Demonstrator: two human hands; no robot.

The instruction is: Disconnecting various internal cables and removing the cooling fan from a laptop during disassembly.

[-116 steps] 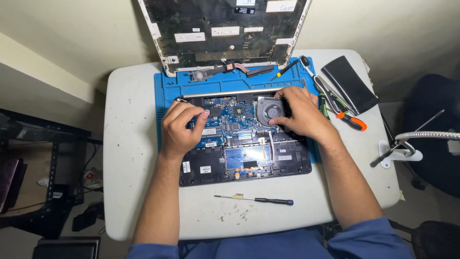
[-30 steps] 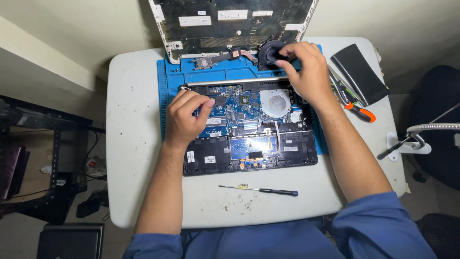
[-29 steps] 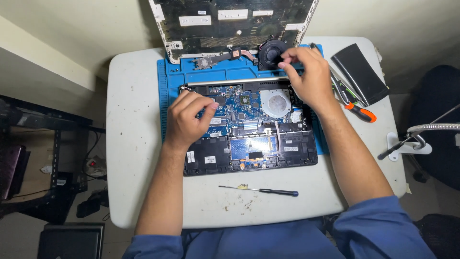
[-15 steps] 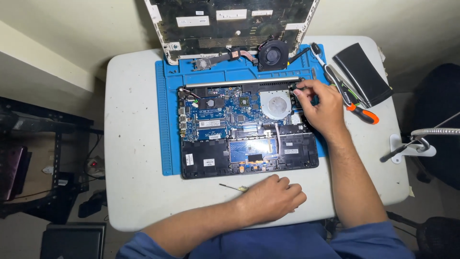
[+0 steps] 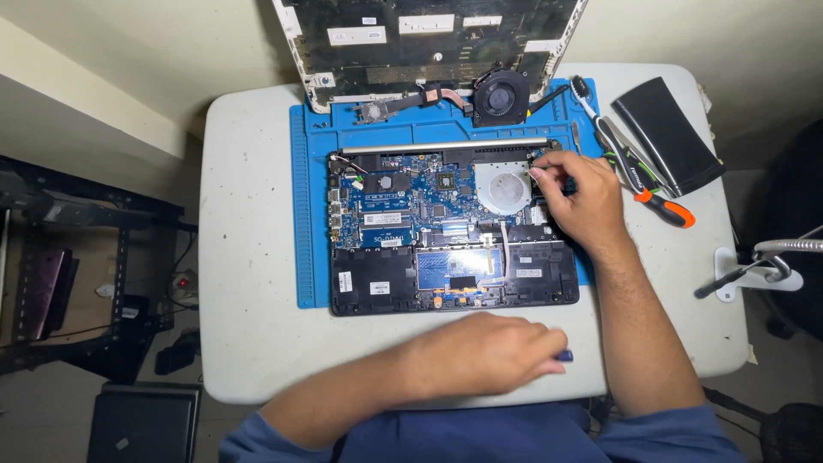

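An opened laptop base [image 5: 454,257] lies on a blue work mat [image 5: 310,214], its blue circuit board bare. A round silvery fan bay [image 5: 503,184] is empty. The black fan with its copper heat pipe [image 5: 501,96] lies on the mat above the base. My right hand [image 5: 579,201] rests on the base's upper right corner, with its bent fingertips on the black frame beside the bay. Whether they pinch anything is hidden. My left hand [image 5: 489,351] reaches across the table's front edge. It is closed over a screwdriver [image 5: 563,354], of which only a blue end shows.
The laptop's removed bottom cover [image 5: 429,34] leans against the wall behind the white table [image 5: 249,257]. At the right lie an orange-handled screwdriver [image 5: 664,208], other thin tools and a black case [image 5: 669,133]. A white-based clamp stand [image 5: 754,267] sits at the right edge. A dark shelf [image 5: 77,274] stands left.
The fan was lifted out and set on the mat above the base. My right hand came back to the base's right corner. My left hand left the board and closed over the screwdriver in front.
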